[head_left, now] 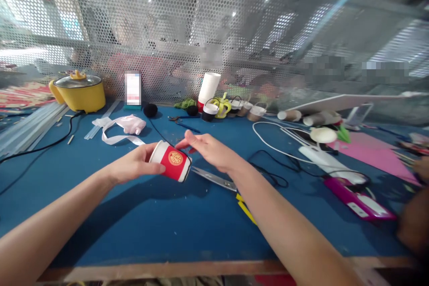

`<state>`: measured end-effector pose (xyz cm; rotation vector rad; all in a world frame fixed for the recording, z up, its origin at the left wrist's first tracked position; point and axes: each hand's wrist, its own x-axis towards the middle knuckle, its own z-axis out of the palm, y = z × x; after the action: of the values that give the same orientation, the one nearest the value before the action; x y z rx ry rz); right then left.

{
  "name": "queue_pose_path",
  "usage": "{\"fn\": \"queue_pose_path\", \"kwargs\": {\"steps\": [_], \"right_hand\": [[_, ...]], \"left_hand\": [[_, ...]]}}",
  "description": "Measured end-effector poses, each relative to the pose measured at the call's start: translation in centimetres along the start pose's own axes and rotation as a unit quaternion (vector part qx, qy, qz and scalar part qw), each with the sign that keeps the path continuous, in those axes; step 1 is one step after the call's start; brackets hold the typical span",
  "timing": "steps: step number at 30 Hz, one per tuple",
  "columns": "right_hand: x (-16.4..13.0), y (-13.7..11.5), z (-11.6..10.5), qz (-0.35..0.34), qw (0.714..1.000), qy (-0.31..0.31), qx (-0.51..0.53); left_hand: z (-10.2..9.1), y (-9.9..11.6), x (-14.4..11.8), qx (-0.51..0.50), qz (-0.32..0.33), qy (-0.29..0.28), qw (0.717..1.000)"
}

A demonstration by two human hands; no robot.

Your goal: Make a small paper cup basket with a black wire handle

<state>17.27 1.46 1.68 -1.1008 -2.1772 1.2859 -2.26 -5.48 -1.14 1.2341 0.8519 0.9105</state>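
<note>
Two bare forearms entered the view from the bottom edge, one from the lower left corner and one from the lower right. No sleeves covered either arm as far as the picture showed, and no watch, bracelet or band circled either wrist. The left hand (134, 165) wore no glove and no ring that could be made out. The right hand (208, 149) was likewise ungloved, its fingers (187, 140) slim and unadorned. The fingernails looked short, though they were too small to tell more. Nothing else of the person's body or clothing appeared.
</note>
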Motion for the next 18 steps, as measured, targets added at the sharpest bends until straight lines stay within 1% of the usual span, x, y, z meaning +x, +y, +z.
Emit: {"fn": "queue_pose_path", "kwargs": {"steps": [1, 2, 4, 6, 9, 11, 14, 18], "right_hand": [[-0.2, -0.5, 0.4, -0.001, 1.000, -0.022, 0.019], [-0.3, -0.9, 0.8, -0.008, 0.999, -0.028, 0.032], [-0.1, -1.0, 1.5, -0.010, 0.998, -0.014, 0.066], [0.2, -0.7, 1.8, -0.003, 0.995, 0.012, 0.103], [0.7, -0.1, 1.8, -0.010, 0.990, 0.054, 0.129], [0.9, 0.2, 1.5, -0.021, 0.990, 0.070, 0.117], [0.8, 0.5, 1.3, -0.008, 0.996, 0.052, 0.078], [0.6, 0.4, 1.3, 0.006, 0.997, 0.013, 0.072]], "left_hand": [[0.1, 0.0, 0.0, 0.017, 0.001, 0.001, 1.000], [0.3, -0.1, 0.0, 0.031, 0.000, 0.003, 1.000], [0.5, -0.1, 0.0, 0.050, -0.004, 0.017, 0.999], [0.7, -0.2, 0.1, 0.052, -0.008, 0.054, 0.997], [0.8, -0.5, 0.5, 0.003, -0.011, 0.119, 0.993], [0.9, -0.7, 0.7, -0.047, -0.013, 0.143, 0.989], [0.9, -0.9, 0.8, -0.086, -0.006, 0.166, 0.982], [0.9, -1.1, 0.8, -0.053, 0.009, 0.169, 0.984]]}}
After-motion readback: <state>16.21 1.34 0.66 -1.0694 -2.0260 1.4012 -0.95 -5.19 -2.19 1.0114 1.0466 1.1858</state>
